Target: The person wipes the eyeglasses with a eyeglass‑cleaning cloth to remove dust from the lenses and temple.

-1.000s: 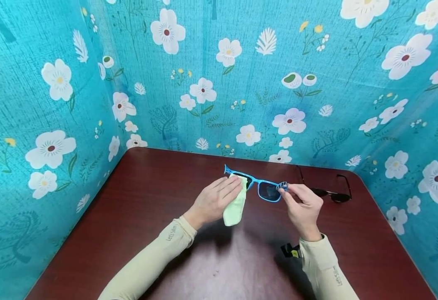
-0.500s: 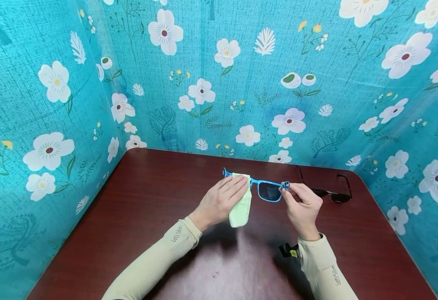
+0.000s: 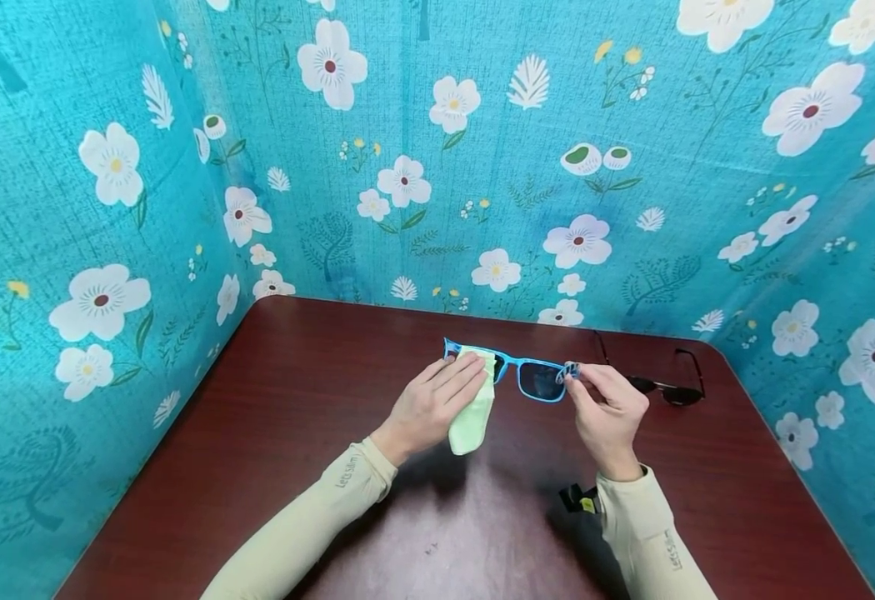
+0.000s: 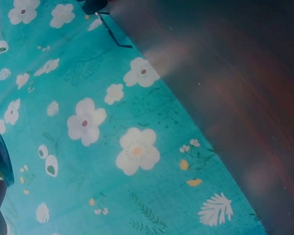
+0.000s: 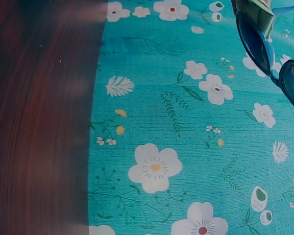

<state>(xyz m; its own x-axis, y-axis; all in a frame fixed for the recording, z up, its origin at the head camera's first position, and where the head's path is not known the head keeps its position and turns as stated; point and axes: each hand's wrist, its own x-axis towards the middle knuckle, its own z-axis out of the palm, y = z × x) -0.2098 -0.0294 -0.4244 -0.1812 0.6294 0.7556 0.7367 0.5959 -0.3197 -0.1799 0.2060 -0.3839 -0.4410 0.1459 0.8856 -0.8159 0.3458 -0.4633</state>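
A pair of blue-framed sunglasses (image 3: pixel 541 381) with dark lenses is held up above the table. My right hand (image 3: pixel 612 407) pinches them near the hinge at the right end. With my left hand (image 3: pixel 428 406) I hold a pale green cloth (image 3: pixel 472 423) against the left lens, fingers over its front; the thumb is hidden. The cloth's lower end hangs down. In the right wrist view, the sunglasses (image 5: pixel 291 81) and a bit of cloth (image 5: pixel 260 14) show at the upper right. Only a blurred sliver of the frame (image 4: pixel 1 152) appears at the left wrist view's edge.
Behind my right hand, a second pair of sunglasses (image 3: pixel 681 396), dark and thin-framed, lies on the brown table (image 3: pixel 317 358) with temples unfolded. A floral blue curtain (image 3: pixel 377 267) encloses the table's back and sides. A black strapped device (image 3: pixel 578 500) sits at my right wrist.
My left hand slid the cloth to the right across the left lens, then back to the left. The right hand has kept its pinch, with a very slight shift to the right.
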